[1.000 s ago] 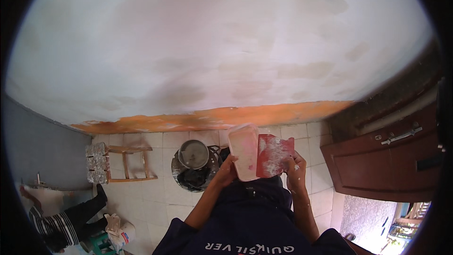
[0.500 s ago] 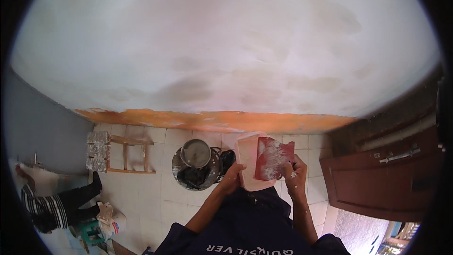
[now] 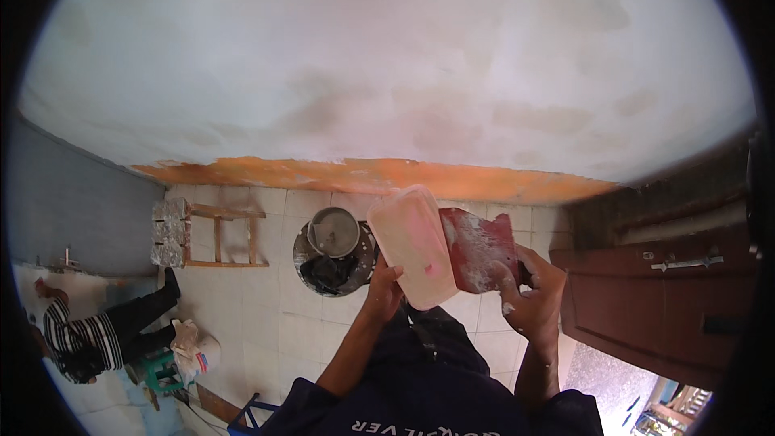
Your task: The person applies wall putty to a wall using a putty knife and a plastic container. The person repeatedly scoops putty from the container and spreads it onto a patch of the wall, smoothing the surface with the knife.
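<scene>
My left hand [image 3: 383, 292] grips the near left edge of a pale pink, shallow plastic container [image 3: 413, 246], its thumb over the rim. Pinkish-white smears show inside it. In my right hand [image 3: 534, 297] is a dark red, flat putty spreader [image 3: 483, 252], streaked with white paste and held by its right side. The spreader's left edge lies against or just beside the container's right rim; I cannot tell if they touch. White paste specks my right thumb and fingers. Both things are held in front of my body, above the tiled floor.
A white patchy wall [image 3: 363, 56] with an orange lower band [image 3: 339, 171] rises ahead. On the floor stand a round stool [image 3: 355, 278] bearing a grey pot [image 3: 333, 232], and a wooden ladder-like frame [image 3: 218, 236]. A brown door [image 3: 646, 299] is right; another person [image 3: 89, 335] sits lower left by a bucket [image 3: 208, 354].
The container has shifted left and slightly away from me, showing more of its inside. The spreader, which overlapped it before, is now at its right edge. My right hand has moved right.
</scene>
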The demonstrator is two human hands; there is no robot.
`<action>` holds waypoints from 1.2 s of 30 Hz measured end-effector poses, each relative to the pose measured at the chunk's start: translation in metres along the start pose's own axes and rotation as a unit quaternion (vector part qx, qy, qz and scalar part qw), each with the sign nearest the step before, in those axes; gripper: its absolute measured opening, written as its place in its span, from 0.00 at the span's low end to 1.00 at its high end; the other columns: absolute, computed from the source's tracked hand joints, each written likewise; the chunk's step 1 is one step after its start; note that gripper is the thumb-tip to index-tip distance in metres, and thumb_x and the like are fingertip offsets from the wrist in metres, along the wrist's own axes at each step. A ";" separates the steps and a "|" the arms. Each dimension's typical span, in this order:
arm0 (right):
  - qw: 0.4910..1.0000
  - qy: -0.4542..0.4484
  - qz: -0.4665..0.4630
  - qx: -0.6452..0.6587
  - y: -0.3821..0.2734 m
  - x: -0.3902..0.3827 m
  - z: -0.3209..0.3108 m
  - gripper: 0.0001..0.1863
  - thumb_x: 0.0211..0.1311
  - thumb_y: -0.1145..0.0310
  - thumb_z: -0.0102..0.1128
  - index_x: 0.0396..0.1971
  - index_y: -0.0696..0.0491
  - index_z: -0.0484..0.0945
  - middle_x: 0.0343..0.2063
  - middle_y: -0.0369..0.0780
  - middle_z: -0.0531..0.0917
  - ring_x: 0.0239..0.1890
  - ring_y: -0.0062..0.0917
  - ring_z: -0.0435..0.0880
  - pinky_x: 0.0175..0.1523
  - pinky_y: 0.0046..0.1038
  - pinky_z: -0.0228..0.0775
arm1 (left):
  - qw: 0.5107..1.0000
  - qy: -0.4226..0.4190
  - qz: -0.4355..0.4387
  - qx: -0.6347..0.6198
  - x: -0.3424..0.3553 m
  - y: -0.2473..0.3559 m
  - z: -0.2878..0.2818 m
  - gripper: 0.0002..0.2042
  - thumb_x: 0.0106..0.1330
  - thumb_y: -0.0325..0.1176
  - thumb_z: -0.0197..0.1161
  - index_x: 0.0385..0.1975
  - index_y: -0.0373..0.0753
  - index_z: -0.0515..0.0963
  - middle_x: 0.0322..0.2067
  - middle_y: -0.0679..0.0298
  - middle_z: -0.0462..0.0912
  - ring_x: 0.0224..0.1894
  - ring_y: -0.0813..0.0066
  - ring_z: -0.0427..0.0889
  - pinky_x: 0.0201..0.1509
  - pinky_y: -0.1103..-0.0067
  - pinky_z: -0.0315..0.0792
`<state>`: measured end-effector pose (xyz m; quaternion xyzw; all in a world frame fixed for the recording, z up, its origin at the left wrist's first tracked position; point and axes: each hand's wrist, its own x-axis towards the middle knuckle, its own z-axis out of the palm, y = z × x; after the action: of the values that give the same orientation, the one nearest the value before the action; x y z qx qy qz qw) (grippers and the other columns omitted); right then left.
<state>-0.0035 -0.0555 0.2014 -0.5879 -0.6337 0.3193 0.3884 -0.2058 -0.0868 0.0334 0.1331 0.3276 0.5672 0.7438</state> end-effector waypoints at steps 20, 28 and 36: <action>0.948 -0.158 -0.173 -0.216 -0.018 -0.010 0.129 0.05 0.44 0.77 0.58 0.24 0.56 0.73 0.18 0.44 0.76 0.18 0.40 0.77 0.21 0.36 0.68 | 0.990 0.115 0.060 0.057 -0.055 0.057 -0.019 0.22 0.59 0.30 0.54 0.54 0.35 0.59 0.44 0.58 0.71 0.46 0.71 0.74 0.49 0.73 0.73; 0.979 -0.088 -0.132 -0.126 -0.071 -0.057 0.237 0.09 0.43 0.78 0.60 0.29 0.59 0.78 0.20 0.46 0.78 0.21 0.41 0.79 0.25 0.35 0.71 | 0.987 0.077 0.056 0.127 -0.064 0.126 -0.105 0.22 0.59 0.30 0.55 0.53 0.35 0.60 0.43 0.60 0.70 0.45 0.75 0.73 0.48 0.77 0.71; 0.988 0.035 -0.089 -0.120 -0.146 -0.054 0.261 0.10 0.44 0.80 0.61 0.31 0.60 0.79 0.17 0.44 0.75 0.17 0.33 0.75 0.24 0.27 0.66 | 0.993 0.015 0.019 0.113 -0.083 0.200 -0.146 0.22 0.60 0.28 0.55 0.53 0.34 0.59 0.45 0.59 0.70 0.46 0.74 0.73 0.50 0.77 0.70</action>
<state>-0.3023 -0.1105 0.1919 -0.5822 -0.7032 0.1841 0.3642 -0.4619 -0.1250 0.0661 0.2141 0.3979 0.5427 0.7081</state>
